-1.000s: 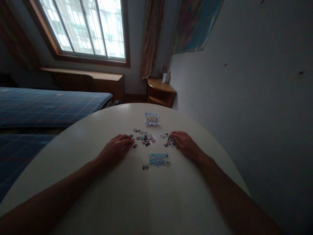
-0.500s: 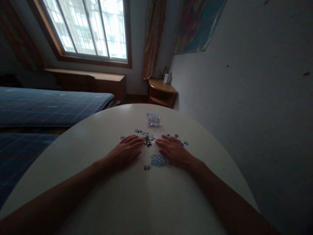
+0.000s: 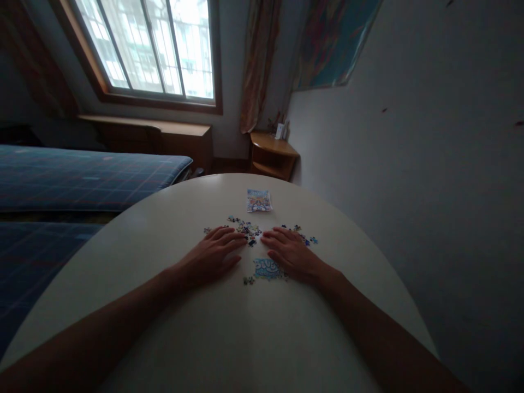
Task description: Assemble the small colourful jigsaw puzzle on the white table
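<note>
My left hand (image 3: 216, 252) lies palm down on the white table, fingers stretched out and touching the edge of a loose heap of jigsaw pieces (image 3: 248, 229). Opposite it, my right hand (image 3: 291, 253) rests flat too, its fingers pointing at the same heap. More puzzle pieces (image 3: 313, 240) lie just beyond the right hand, some partly hidden by it. Between the hands and nearer to me is a joined blue puzzle section (image 3: 266, 268) with pale lettering; the right thumb is close to its upper edge. A small joined cluster of pieces (image 3: 248, 280) sits to its left.
A small picture packet (image 3: 259, 201) lies towards the far edge of the round white table (image 3: 262, 338). Left of the table is a bed with a blue checked mattress (image 3: 90, 177). A wooden corner shelf (image 3: 273, 144) stands behind, and a wall runs along the right.
Both hands stay flat in nearly the same places; the left fingers have edged slightly to the right. The whole view has shifted a little.
</note>
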`<state>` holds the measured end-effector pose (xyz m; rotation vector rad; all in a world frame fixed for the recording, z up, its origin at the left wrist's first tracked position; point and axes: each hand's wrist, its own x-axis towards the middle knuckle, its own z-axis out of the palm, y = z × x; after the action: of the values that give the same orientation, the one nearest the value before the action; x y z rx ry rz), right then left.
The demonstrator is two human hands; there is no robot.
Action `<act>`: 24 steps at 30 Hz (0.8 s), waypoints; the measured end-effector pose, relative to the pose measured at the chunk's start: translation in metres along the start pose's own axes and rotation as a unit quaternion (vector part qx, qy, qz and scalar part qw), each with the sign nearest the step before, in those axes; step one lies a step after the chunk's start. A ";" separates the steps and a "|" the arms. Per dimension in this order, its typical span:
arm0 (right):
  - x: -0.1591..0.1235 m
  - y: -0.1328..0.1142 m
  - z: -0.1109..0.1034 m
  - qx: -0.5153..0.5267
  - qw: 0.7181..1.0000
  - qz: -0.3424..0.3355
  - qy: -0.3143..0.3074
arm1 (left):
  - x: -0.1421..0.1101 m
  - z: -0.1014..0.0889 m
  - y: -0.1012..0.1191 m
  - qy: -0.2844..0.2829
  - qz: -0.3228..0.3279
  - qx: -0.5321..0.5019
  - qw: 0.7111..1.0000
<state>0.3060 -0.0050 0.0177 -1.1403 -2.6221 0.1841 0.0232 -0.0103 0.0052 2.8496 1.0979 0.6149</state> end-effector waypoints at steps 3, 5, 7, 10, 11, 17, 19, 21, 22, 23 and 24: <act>0.000 0.003 -0.001 0.002 1.000 0.014 -0.006 | 0.001 -0.003 0.002 0.022 -0.001 0.009 1.000; 0.000 0.004 -0.002 0.005 1.000 0.022 -0.013 | 0.001 -0.004 0.004 0.039 -0.015 0.022 0.999; 0.000 0.004 -0.002 0.006 1.000 0.026 -0.015 | 0.001 -0.004 0.004 0.056 -0.038 0.035 0.997; -0.001 0.005 0.000 0.007 1.000 0.024 -0.008 | 0.001 -0.004 0.005 0.065 -0.053 0.045 0.995; -0.001 0.006 0.000 0.008 1.000 0.022 -0.007 | 0.001 -0.003 0.004 0.064 -0.048 0.044 0.996; -0.002 0.008 0.001 0.014 1.000 0.028 -0.003 | 0.000 -0.005 0.004 0.080 -0.059 0.040 0.994; -0.002 0.008 0.001 0.015 1.000 0.026 -0.002 | 0.000 -0.006 0.004 0.086 -0.080 0.052 0.992; -0.003 0.008 0.000 0.016 1.000 0.025 -0.005 | 0.000 -0.006 0.004 0.089 -0.098 0.069 0.989; -0.003 0.008 0.000 0.016 1.000 0.025 -0.008 | 0.000 -0.006 0.004 0.090 -0.103 0.075 0.988; -0.003 0.008 0.000 0.016 0.999 0.026 -0.010 | 0.000 -0.006 0.004 0.088 -0.101 0.076 0.988; -0.003 0.008 0.000 0.016 0.999 0.027 -0.013 | 0.000 -0.006 0.004 0.085 -0.090 0.073 0.990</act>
<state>0.3133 -0.0017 0.0159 -1.2068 -2.6024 0.2523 0.0239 -0.0137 0.0114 2.8128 1.4663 0.8072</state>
